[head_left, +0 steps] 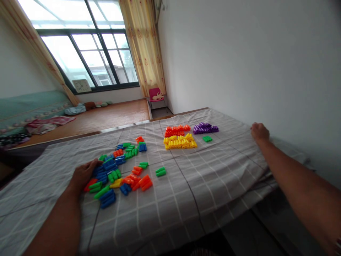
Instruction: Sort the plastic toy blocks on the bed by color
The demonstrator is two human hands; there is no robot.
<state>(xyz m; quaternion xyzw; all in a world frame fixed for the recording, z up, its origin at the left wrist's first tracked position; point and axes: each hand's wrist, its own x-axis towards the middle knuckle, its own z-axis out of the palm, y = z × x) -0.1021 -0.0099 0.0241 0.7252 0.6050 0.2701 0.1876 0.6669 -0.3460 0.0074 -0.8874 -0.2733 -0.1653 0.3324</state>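
Note:
My left hand (84, 175) rests at the left edge of a loose, mixed pile of small plastic tube-shaped blocks. Its fingers reach out over the blue blocks (108, 165) and touch them; the undersides of the fingers are hidden. Among the pile lie green blocks (114, 175), orange blocks (145, 182) and a yellow block (116, 183). Far to the right, my right hand (260, 133) is closed in a fist, set down on the checked cloth by the wall. Nothing shows in it.
Sorted groups lie toward the back: orange blocks (174, 131), yellow blocks (181, 143) and purple blocks (205, 128). A green block (207, 139) lies by the purple group, another green block (160, 172) nearer. Grey checked cloth (170, 202) covers the surface; a white wall (239, 64) bounds the right.

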